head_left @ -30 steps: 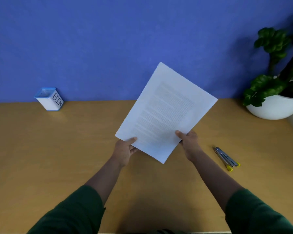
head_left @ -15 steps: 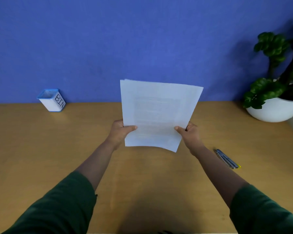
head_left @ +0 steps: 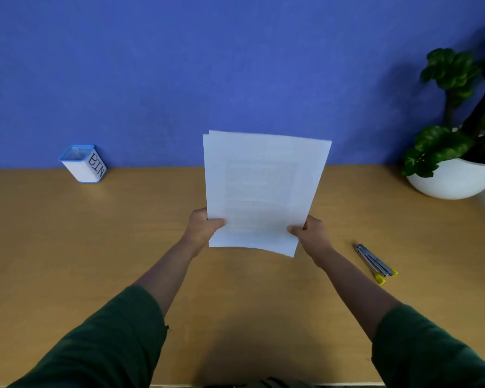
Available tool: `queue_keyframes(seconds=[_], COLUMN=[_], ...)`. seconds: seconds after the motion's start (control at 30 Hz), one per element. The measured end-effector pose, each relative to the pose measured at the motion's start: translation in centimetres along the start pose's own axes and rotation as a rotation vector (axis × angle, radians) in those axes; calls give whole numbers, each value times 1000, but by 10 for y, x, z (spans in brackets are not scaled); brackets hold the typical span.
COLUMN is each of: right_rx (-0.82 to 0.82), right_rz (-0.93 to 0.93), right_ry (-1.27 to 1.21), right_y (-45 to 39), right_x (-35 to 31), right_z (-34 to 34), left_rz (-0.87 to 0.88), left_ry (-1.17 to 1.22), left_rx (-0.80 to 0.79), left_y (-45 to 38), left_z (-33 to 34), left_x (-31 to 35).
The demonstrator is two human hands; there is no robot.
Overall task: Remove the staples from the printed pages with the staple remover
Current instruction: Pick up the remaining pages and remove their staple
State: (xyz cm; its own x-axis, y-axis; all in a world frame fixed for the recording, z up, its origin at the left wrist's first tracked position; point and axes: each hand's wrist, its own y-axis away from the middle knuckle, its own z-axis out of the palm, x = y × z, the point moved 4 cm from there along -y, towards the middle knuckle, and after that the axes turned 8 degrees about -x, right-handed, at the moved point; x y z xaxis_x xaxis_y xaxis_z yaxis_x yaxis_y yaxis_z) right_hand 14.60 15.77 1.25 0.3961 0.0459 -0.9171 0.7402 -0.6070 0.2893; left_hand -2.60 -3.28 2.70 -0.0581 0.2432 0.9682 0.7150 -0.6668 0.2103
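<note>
**Both hands hold the printed pages upright above the table**

The left hand grips the printed pages at their lower left edge. Its thumb lies across the front of the sheets and its fingers are closed behind them, so the paper is pinched between thumb and fingers. The right hand does the same at the lower right edge: thumb pressed on the front, fingers curled around the edge and behind. Neither hand is open, and both are clamped on the paper alone.

The pages stand nearly upright between the two hands, clear of the wooden table, with the upper half rising in front of the blue wall. At the top left corner the sheets are slightly fanned, so more than one edge shows. Faint print is visible through the paper, but no staple can be made out at this sharpness.

The staple remover lies flat on the table to the right of the right hand, near the wrist but apart from it, its yellow tips pointing toward the person. A small white box with a blue rim, marked "BIN", stands at the back left against the wall. A green plant in a white pot sits at the back right.

A second ago the pages were tilted diagonally, one corner pointing up and right. Half a second ago they had been turned almost square, and now they sit square and upright, with both hands holding the same lower edges. The staple remover has not moved.
</note>
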Motion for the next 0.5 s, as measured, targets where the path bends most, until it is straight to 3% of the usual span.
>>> queue_keyframes(seconds=[0.13,0.27,0.4,0.5], right_rx=[4,-43,-60,12], right_rz=[74,142,303,413], right_ry=[59,-67,-193,-351], right_y=[2,-3,-2,-1], right_x=[11,9,17,24], right_z=[2,-1,1,4], left_rz=[-36,-22,-137,-246], left_ry=[-22,-44,-148,71], left_rx=[15,33,128,265], left_y=[-1,-11,-19,-15], left_z=[4,1,-4,0], left_x=[-6,6,-2,-18])
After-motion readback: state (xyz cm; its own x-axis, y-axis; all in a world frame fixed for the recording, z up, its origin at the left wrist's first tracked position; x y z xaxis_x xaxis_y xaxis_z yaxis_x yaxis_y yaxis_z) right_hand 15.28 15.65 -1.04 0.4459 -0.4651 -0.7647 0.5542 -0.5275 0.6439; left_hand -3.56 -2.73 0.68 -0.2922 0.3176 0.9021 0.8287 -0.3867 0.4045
